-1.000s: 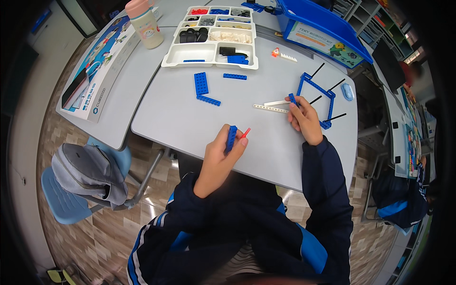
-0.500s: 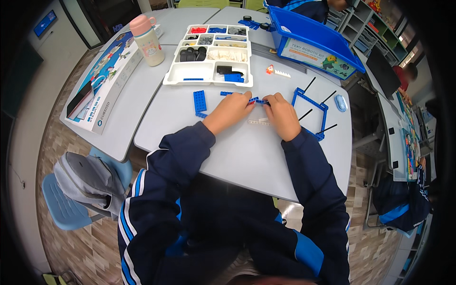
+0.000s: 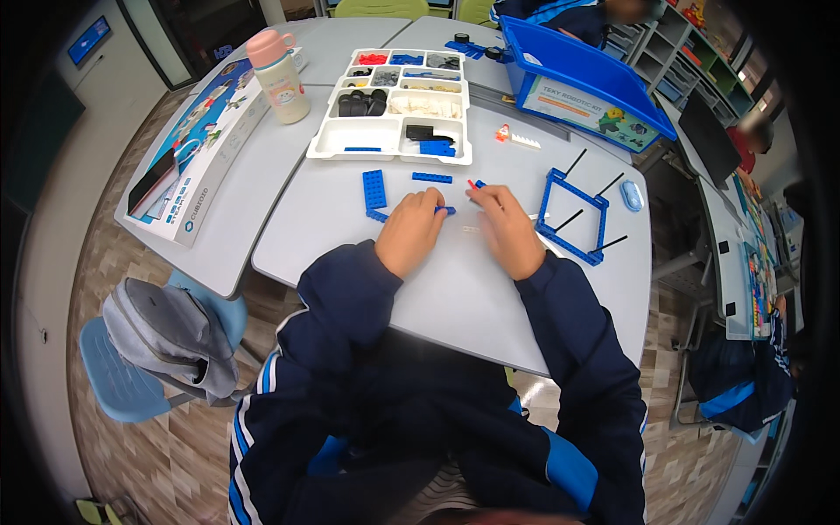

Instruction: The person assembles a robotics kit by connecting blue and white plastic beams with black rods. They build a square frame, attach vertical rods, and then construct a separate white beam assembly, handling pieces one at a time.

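My left hand [image 3: 410, 233] is closed on a small blue building piece [image 3: 447, 211] whose end sticks out past the fingertips. A short distance to its right, my right hand [image 3: 510, 229] pinches a thin red piece [image 3: 472, 185], with a bit of blue beside the fingertips. Beyond the left hand lies a blue beam [image 3: 432, 178], and to its left a blue studded plate [image 3: 374, 189]. A pale beam [image 3: 471, 229] rests on the table between my hands. Right of the right hand lies a blue rectangular frame [image 3: 604, 220] with black rods standing from it.
A white sorting tray [image 3: 343, 154] of parts stands beyond my hands, with a blue bin [image 3: 525, 74] at the far right. A bottle [image 3: 286, 92], a flat box [image 3: 210, 166] and a phone [image 3: 153, 182] are at left. A small figure [image 3: 502, 133] and a blue-and-white case [image 3: 630, 195] lie farther right.
My hands have drawn apart. The blue and red pieces held between them are now separated, blue in the left and red in the right. The view has shifted slightly.
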Demonstrator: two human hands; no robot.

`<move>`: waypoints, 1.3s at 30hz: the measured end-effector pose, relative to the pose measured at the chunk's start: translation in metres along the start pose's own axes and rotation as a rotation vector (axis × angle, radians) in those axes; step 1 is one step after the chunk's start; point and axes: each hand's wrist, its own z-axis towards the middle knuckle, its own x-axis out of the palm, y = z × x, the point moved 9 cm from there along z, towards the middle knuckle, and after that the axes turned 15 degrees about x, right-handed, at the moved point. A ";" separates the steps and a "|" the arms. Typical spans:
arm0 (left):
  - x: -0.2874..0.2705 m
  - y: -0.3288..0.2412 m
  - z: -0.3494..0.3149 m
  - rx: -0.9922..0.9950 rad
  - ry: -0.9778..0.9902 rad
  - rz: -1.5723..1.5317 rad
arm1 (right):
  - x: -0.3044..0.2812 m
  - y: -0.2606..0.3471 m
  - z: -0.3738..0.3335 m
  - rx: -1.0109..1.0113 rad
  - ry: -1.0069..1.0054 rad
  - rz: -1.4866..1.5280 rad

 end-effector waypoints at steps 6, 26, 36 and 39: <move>-0.008 -0.024 -0.027 0.085 0.007 0.201 | 0.018 0.030 -0.011 -0.187 0.001 -0.091; -0.067 0.000 -0.078 -0.098 -0.228 0.207 | -0.030 -0.021 -0.021 -0.033 -0.158 -0.156; -0.033 -0.009 -0.047 -0.058 -0.194 0.262 | -0.027 -0.022 -0.020 -0.038 -0.133 -0.109; -0.047 -0.002 -0.048 -0.092 -0.260 0.315 | -0.029 -0.020 -0.021 -0.061 -0.147 -0.103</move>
